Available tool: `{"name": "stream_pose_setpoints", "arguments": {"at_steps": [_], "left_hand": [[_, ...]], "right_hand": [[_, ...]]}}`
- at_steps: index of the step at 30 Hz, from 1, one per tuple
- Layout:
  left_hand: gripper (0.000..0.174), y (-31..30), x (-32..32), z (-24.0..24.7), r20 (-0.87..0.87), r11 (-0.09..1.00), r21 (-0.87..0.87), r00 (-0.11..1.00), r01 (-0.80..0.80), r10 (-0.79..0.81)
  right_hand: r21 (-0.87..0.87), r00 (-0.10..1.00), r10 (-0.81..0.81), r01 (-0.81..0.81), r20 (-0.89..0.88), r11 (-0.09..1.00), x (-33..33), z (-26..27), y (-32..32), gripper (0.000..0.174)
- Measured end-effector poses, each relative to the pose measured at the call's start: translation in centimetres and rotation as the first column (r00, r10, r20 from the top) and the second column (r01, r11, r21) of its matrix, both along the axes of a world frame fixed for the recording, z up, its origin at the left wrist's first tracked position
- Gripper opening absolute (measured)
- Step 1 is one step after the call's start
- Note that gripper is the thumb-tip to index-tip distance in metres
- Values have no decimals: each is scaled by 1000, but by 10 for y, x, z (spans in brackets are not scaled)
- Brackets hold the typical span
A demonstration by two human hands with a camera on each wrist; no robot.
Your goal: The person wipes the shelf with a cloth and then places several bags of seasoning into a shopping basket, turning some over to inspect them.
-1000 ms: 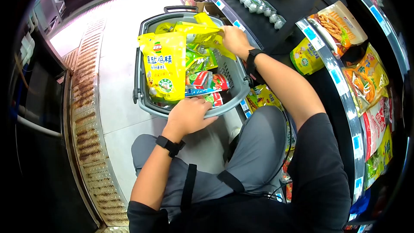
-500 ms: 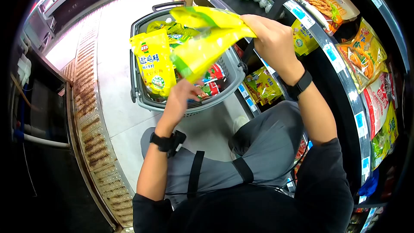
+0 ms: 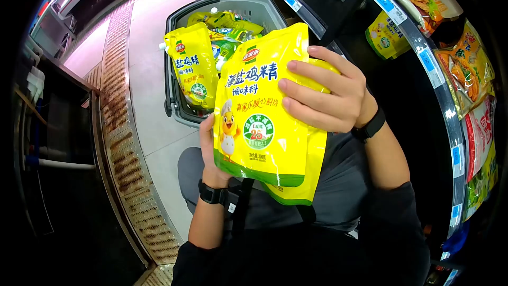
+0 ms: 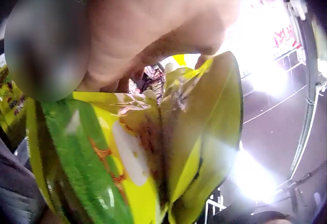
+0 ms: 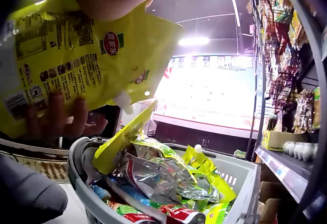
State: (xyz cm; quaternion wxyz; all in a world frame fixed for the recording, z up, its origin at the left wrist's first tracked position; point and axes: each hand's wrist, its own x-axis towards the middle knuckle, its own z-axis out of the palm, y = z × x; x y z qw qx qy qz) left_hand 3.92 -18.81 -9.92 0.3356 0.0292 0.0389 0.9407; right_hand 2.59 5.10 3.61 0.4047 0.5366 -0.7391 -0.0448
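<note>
Two yellow seasoning pouches with green bottom edges are held up, overlapping, in front of the person in the head view. The front pouch (image 3: 251, 148) shows a cartoon chick and has a white spout cap at its left side; the rear pouch (image 3: 316, 164) sticks out to the right. My right hand (image 3: 330, 92) grips both at their upper right, fingers spread over the front. My left hand (image 3: 211, 153) holds the lower left edge, and its fingers (image 5: 56, 116) show against the printed back in the right wrist view. Green bottom folds (image 4: 84, 168) fill the left wrist view.
Behind the pouches stands a grey shopping basket (image 3: 272, 8) on the floor, holding another yellow pouch (image 3: 193, 69) and several packets (image 5: 153, 175). Shelves with price tags (image 3: 431, 66) and snack bags (image 3: 460, 74) line the right. A metal floor grating (image 3: 135, 180) runs along the left.
My right hand has lifted the yellow pouches out of the basket and drawn them toward the body, now with their fronts facing up. The left hand has left the basket rim and taken hold of them.
</note>
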Motion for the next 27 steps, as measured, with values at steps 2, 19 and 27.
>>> {"name": "stream_pose_setpoints", "arguments": {"at_steps": [2, 19, 27], "left_hand": [[60, -1, -3, -2, -176, 974, -201, 982, -107, 71], [60, 43, 9, -58, -200, 982, 186, 980, 46, -8], [64, -6, 2, -49, -442, 939, -339, 892, -65, -98]], "right_hand": [[-13, 999, -22, 21, -28, 1000, 1, 2, 0, 23], [-466, 994, -57, 95, 96, 880, -35, -28, 7, 29], [-577, 926, 74, 168, 371, 799, -39, -46, -13, 29]]}}
